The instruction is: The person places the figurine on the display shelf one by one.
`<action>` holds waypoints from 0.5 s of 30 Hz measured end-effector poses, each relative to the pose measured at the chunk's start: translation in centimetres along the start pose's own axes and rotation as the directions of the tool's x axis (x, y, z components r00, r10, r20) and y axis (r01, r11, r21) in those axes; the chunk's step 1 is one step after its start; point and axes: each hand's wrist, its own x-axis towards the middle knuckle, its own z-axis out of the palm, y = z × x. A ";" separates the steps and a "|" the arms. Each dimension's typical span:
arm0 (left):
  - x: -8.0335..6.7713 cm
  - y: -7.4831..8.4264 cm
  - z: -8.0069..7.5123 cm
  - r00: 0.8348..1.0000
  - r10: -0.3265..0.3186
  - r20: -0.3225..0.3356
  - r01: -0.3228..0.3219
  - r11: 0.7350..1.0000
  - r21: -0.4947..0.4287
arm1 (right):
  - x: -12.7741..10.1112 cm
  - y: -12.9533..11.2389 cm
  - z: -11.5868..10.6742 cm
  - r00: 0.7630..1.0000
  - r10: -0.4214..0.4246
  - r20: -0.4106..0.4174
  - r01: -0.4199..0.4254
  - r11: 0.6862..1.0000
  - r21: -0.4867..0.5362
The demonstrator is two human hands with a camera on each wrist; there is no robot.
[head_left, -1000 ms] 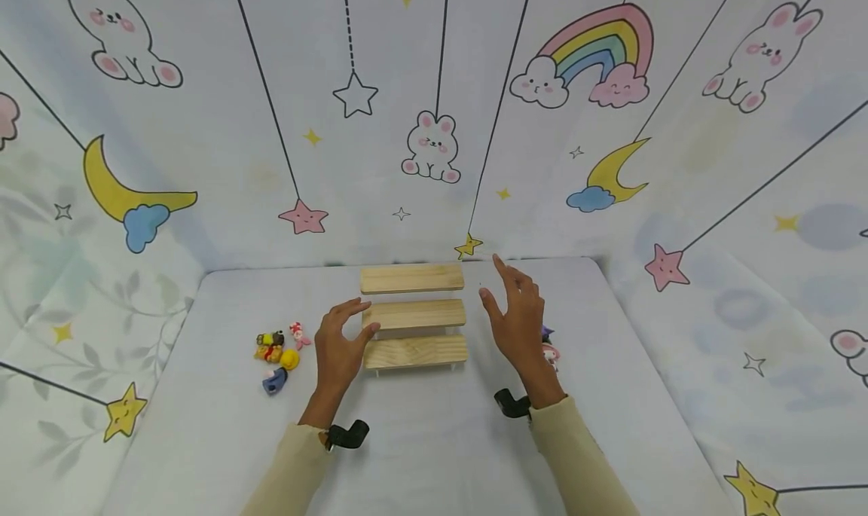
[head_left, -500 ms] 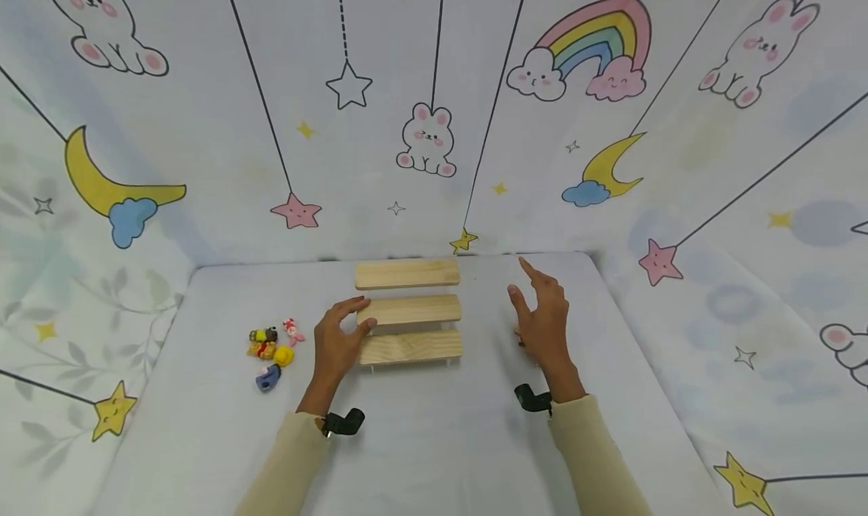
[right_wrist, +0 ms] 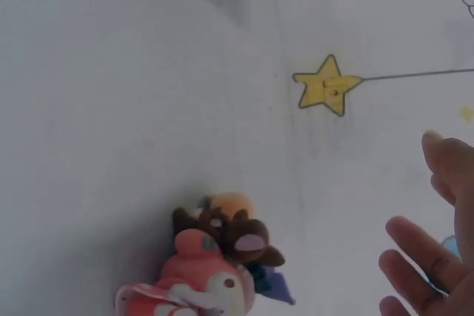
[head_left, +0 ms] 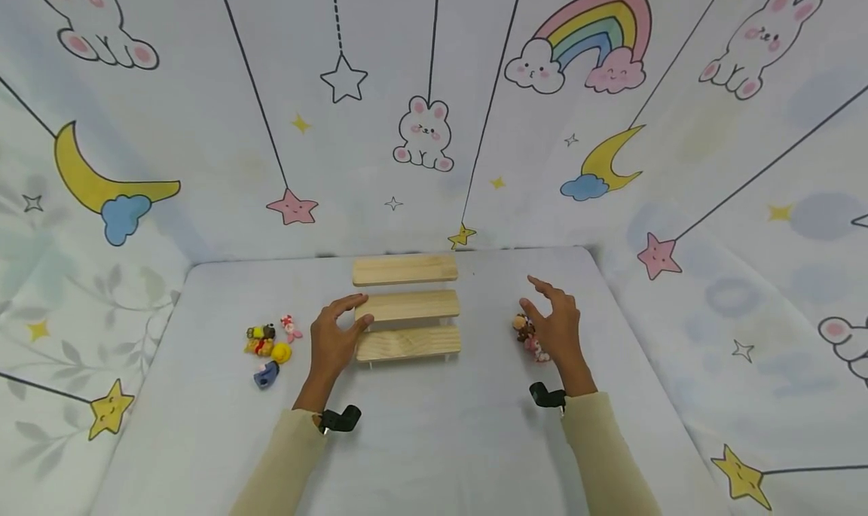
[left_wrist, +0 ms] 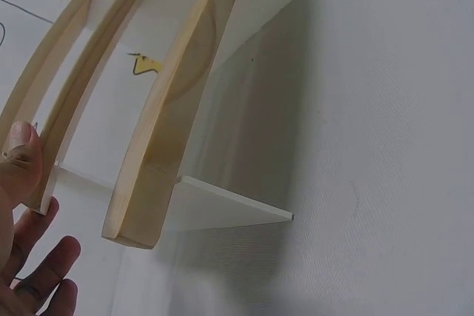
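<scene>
A three-step wooden shelf (head_left: 407, 306) stands on the white table (head_left: 441, 441), seen close in the left wrist view as the shelf (left_wrist: 170, 123). My left hand (head_left: 359, 310) is at its left end, index finger over and thumb under the middle step; the thumb (left_wrist: 18, 157) shows beside the plank ends. My right hand (head_left: 542, 299) hovers open with spread fingers just right of a small heap of toy figurines (head_left: 529, 337). In the right wrist view those figurines (right_wrist: 215, 257) lie on the table, with my fingers (right_wrist: 418, 264) apart from them.
A second cluster of small figurines (head_left: 267, 344) lies left of my left hand. Printed fabric walls (head_left: 420, 139) with rabbits, stars and a rainbow enclose the table on three sides. Bare tabletop lies in front of the shelf.
My right hand has moved right, away from the shelf, and lowered beside the right-hand figurines, which now show. My left hand has stayed at the shelf's left end.
</scene>
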 end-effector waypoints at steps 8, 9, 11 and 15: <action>-0.1 0.1 -0.1 1.000 -0.004 -0.010 0.004 1.000 0.006 | 0.0 2.6 1.0 0.992 -0.012 0.124 0.028 0.992 -0.126; -0.1 0.1 -0.1 1.000 -0.002 -0.012 0.002 1.000 0.009 | 0.0 2.8 1.1 0.990 -0.004 0.138 0.024 0.989 -0.144; 0.0 0.1 0.0 1.000 0.001 -0.013 0.000 1.000 0.011 | 0.0 3.3 1.4 0.986 0.019 0.163 0.010 0.984 -0.176; 0.0 0.1 0.0 1.000 -0.005 -0.011 0.005 1.000 0.011 | -0.1 3.9 1.8 0.979 0.054 0.197 -0.008 0.974 -0.228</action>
